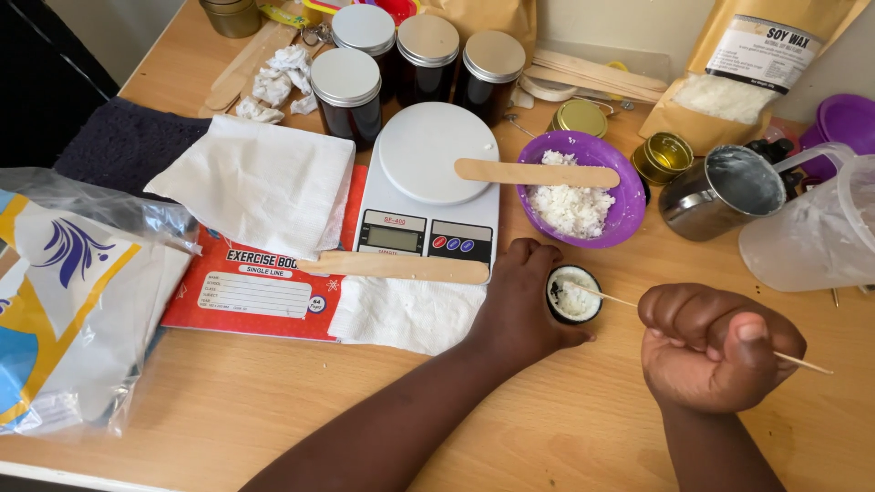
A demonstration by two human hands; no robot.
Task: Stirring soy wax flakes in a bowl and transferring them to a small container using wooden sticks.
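Note:
My left hand [521, 301] wraps around a small round tin [574, 294] that stands on the wooden table [273, 410]; the tin holds white wax. My right hand [715, 346] is closed in a fist on a thin wooden skewer [802, 363]. The skewer's far tip reaches into the tin's wax. Just beyond the tin sits a purple bowl [629, 205] of white wax flakes, with a flat wooden stick [538, 173] lying across its rim and onto a white kitchen scale [428, 182].
A second wooden stick [392, 266] lies in front of the scale on paper tissue [401, 314] and a red exercise book [246, 292]. Dark lidded jars [346, 87] stand behind. To the right are a steel cup [720, 191], a clear plastic jug [811, 232], small gold tins [663, 155] and a brown wax bag [747, 64]. A plastic bag [64, 292] lies left.

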